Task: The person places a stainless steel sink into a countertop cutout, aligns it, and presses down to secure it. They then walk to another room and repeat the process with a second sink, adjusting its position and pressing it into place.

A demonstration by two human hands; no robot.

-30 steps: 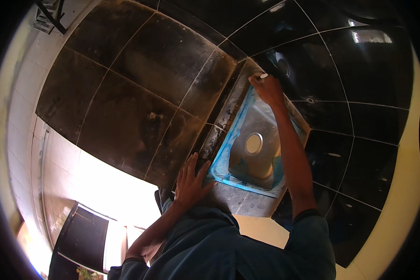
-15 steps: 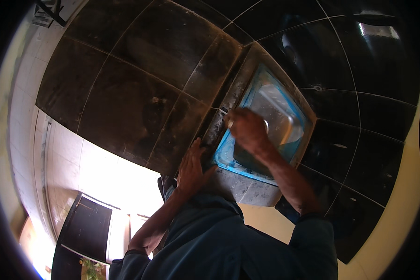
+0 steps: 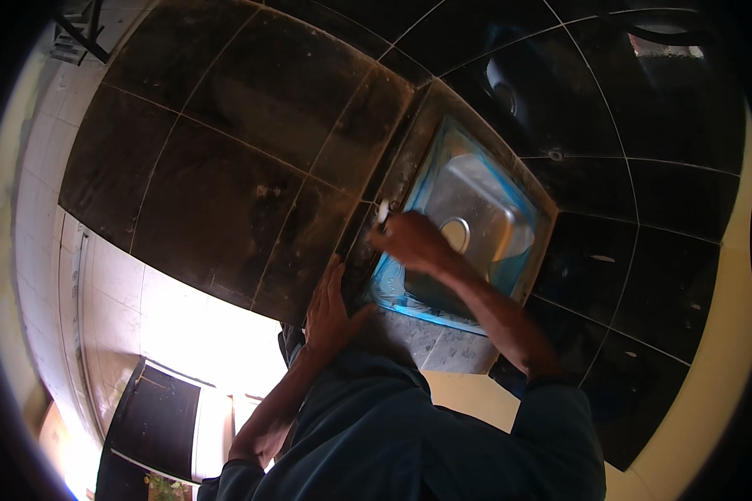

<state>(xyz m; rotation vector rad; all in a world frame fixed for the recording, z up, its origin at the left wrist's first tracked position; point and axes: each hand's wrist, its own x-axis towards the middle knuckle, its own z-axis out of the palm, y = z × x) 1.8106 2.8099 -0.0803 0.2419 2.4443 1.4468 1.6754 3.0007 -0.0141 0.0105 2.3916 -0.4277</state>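
My right hand (image 3: 411, 240) is closed round a small tool with a pale end (image 3: 383, 210); most of it hides inside the fist, so its kind is unclear. The fist is over the narrow strip between the dark tiled counter (image 3: 226, 175) and the sink. That steel sink (image 3: 489, 196) has a round drain and a rim covered with blue film (image 3: 430, 311). Flat on the counter near its front edge rests my left hand (image 3: 329, 311), fingers stretched out and holding nothing.
Glossy black wall tiles (image 3: 581, 188) rise behind and right of the sink, with a small round fitting (image 3: 556, 155). A grey ledge (image 3: 401, 334) runs before the sink. Bright light fills the floor at left, beside another black-topped surface (image 3: 154, 409).
My right hand has moved left and slightly nearer along the strip beside the sink, uncovering the drain. The left hand stays flat by the counter edge. The whole view has shifted a little.
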